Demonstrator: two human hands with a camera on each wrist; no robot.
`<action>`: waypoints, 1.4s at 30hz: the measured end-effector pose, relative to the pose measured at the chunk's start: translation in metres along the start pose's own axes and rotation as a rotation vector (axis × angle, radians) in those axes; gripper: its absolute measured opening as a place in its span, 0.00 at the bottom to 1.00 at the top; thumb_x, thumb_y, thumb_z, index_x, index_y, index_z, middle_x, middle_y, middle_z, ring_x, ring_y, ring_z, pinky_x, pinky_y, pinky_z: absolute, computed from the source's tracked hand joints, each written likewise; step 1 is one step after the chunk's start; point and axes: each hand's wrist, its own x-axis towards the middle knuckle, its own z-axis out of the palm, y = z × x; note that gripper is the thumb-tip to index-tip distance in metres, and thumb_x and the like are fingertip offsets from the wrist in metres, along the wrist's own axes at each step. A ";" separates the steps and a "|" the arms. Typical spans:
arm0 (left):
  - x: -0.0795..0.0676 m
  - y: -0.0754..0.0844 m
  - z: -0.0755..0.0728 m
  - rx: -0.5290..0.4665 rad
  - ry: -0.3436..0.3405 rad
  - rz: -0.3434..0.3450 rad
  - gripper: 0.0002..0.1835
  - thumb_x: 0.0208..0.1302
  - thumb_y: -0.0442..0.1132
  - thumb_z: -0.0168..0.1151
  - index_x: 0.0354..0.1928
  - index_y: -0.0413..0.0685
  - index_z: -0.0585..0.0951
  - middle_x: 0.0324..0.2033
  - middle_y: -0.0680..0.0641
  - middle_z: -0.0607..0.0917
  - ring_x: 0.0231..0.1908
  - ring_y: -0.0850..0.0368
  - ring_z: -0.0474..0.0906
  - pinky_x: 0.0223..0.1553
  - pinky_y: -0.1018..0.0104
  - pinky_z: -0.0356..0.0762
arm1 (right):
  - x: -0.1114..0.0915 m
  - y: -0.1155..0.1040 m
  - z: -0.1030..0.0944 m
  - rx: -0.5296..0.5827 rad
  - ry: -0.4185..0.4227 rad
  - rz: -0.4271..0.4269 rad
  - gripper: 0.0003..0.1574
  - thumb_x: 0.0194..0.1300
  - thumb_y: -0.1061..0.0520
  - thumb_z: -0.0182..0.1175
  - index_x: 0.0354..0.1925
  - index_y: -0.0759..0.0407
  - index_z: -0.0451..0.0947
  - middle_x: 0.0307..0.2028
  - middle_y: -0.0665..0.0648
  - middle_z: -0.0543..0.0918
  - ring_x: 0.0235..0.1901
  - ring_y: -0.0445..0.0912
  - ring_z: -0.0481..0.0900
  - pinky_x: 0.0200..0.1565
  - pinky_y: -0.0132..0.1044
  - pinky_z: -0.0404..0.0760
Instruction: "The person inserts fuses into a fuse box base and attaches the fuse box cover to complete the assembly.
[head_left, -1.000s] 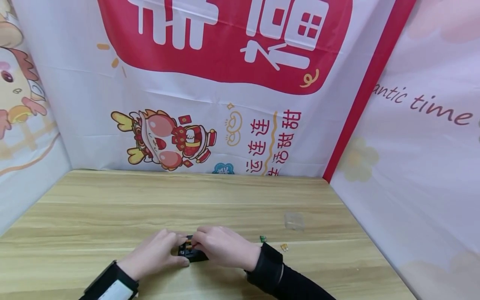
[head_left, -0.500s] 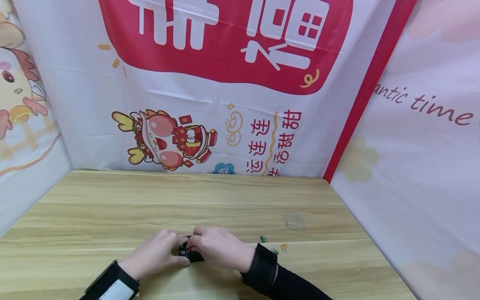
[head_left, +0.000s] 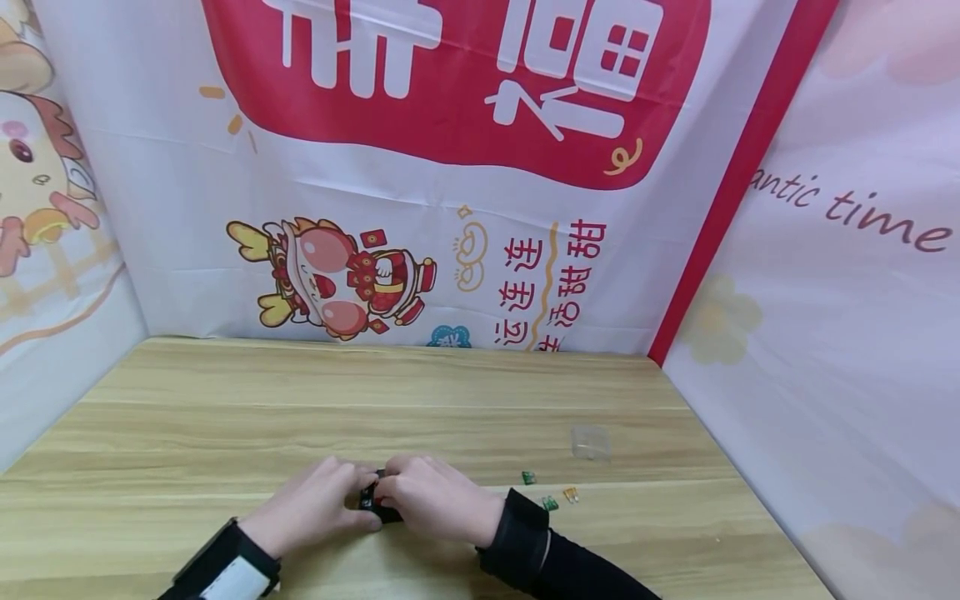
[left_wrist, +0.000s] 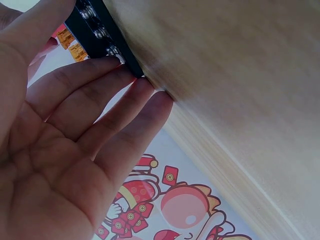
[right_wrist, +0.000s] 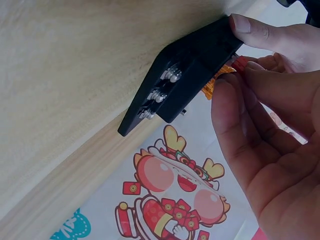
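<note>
A black fuse block (right_wrist: 192, 70) with a row of metal screw terminals sits on the table, tilted in the right wrist view. My left hand (head_left: 322, 506) grips its left end between thumb and fingers. In the left wrist view, orange blade fuses (left_wrist: 77, 51) stand up from the block. My right hand (head_left: 442, 504) bends over the block from the right. Its thumb and index finger pinch a red blade fuse (right_wrist: 240, 63), right at the block beside the orange ones. The fuse's prongs are mostly hidden by the fingers.
Right of the hands lie a green fuse (head_left: 528, 477), another green fuse (head_left: 550, 503) and a yellow-orange fuse (head_left: 571, 495). Farther back is a clear plastic case (head_left: 590, 442). A printed cloth (head_left: 375, 175) hangs behind the table's (head_left: 337, 392) back edge.
My right hand has shifted slightly left over the block, and its sleeve has uncovered the nearer green fuse. My left hand keeps its grip on the block.
</note>
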 end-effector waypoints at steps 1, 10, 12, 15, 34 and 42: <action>0.001 0.000 0.000 0.004 0.001 0.000 0.16 0.54 0.49 0.75 0.44 0.55 0.87 0.29 0.64 0.80 0.26 0.65 0.71 0.27 0.67 0.67 | 0.000 0.000 0.000 0.004 0.000 0.000 0.04 0.67 0.58 0.65 0.38 0.53 0.86 0.28 0.44 0.73 0.24 0.30 0.66 0.27 0.19 0.65; 0.002 0.000 0.000 0.011 0.008 0.022 0.15 0.53 0.47 0.75 0.43 0.55 0.87 0.31 0.65 0.81 0.26 0.66 0.70 0.27 0.67 0.67 | -0.001 0.001 -0.001 0.003 -0.011 -0.024 0.06 0.66 0.61 0.65 0.39 0.52 0.87 0.28 0.44 0.73 0.25 0.31 0.65 0.26 0.19 0.63; 0.002 0.000 0.000 0.005 0.005 0.023 0.15 0.53 0.47 0.75 0.43 0.56 0.87 0.31 0.65 0.82 0.26 0.66 0.71 0.28 0.67 0.68 | 0.000 0.001 -0.001 0.011 -0.010 -0.019 0.06 0.66 0.61 0.65 0.39 0.53 0.87 0.29 0.44 0.75 0.25 0.30 0.66 0.27 0.19 0.65; 0.001 0.000 0.000 -0.008 -0.002 0.019 0.13 0.54 0.47 0.75 0.42 0.57 0.87 0.30 0.66 0.81 0.26 0.66 0.72 0.28 0.67 0.68 | 0.000 0.002 0.000 0.032 0.005 -0.015 0.05 0.65 0.61 0.66 0.39 0.53 0.87 0.31 0.44 0.78 0.27 0.28 0.69 0.30 0.17 0.67; 0.003 0.000 0.000 -0.009 -0.008 0.011 0.12 0.53 0.46 0.75 0.40 0.58 0.87 0.28 0.66 0.80 0.25 0.66 0.71 0.28 0.66 0.67 | -0.001 0.004 0.002 0.025 0.032 -0.054 0.06 0.66 0.62 0.65 0.36 0.52 0.87 0.28 0.44 0.77 0.26 0.28 0.67 0.29 0.17 0.66; 0.002 -0.001 0.001 0.000 0.007 0.011 0.13 0.53 0.48 0.75 0.40 0.58 0.88 0.34 0.64 0.84 0.26 0.66 0.71 0.28 0.66 0.67 | -0.001 0.002 0.005 0.009 0.046 -0.057 0.06 0.66 0.61 0.65 0.36 0.52 0.87 0.30 0.44 0.78 0.27 0.28 0.68 0.30 0.17 0.66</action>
